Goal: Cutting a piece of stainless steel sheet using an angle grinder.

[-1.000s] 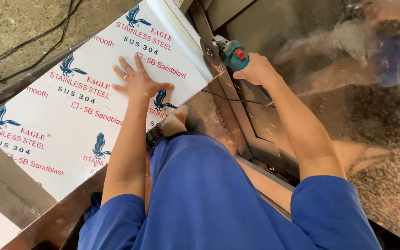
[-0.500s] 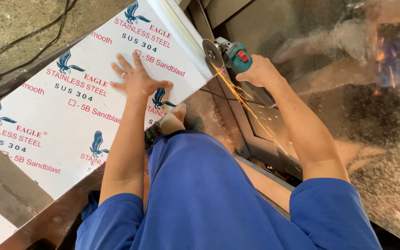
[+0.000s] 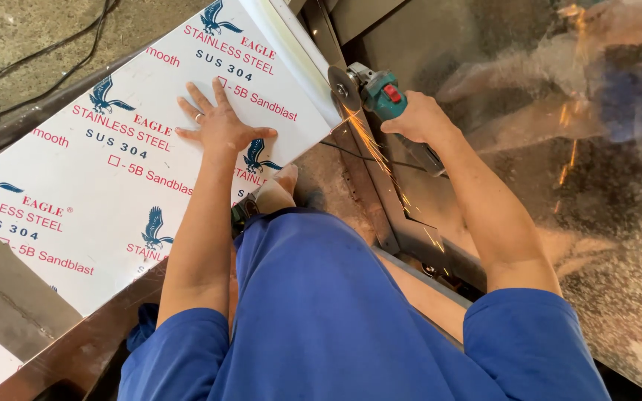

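Observation:
My left hand lies flat with fingers spread on a white film-covered steel sheet printed with blue bird marks and red and blue lettering. My right hand grips a teal angle grinder. Its disc touches the sheet's right edge, and orange sparks stream down toward me. My knees in blue trousers fill the lower middle, with a bare foot beside the sheet.
A shiny metal panel on the right mirrors my arm and the sparks. A metal frame bar runs beneath the grinder. Black cables lie on the concrete floor at top left.
One second ago there were no sparks; then the grinder disc met the sheet's edge and sparks began. They keep flying now. My left hand stays pressed on the sheet.

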